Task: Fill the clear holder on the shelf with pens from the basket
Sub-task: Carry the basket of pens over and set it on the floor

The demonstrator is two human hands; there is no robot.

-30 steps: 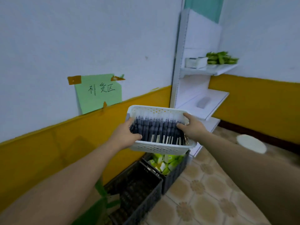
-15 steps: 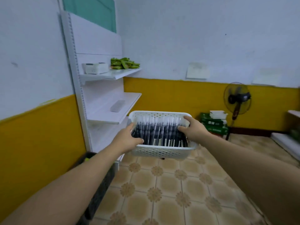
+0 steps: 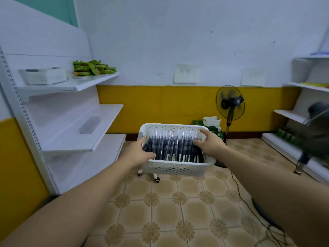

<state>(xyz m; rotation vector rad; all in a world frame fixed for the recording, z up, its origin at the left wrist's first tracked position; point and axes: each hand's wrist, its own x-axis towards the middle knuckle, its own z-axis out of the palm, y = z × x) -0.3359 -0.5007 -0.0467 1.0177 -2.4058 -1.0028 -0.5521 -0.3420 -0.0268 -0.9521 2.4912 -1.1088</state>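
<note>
1. Looks like a small shop or its stockroom.
2. Lined on the left with white shop shelving (image 3: pixel 71 122) on slotted uprights, and on the right with a second white shelf unit (image 3: pixel 292 114).
3. Stocked with green packets (image 3: pixel 94 67) heaped on the top left shelf and green boxes (image 3: pixel 218 131) stacked on the floor by the far wall.
4. Supplied in bulk: a white basket (image 3: pixel 174 168) packed with rows of identical dark pens (image 3: pixel 172 147).
5. Finished plainly: tiled floor (image 3: pixel 178 211), white-and-yellow walls, paper sheets (image 3: pixel 186 73) taped up, pedestal fan (image 3: pixel 230 102).
</note>
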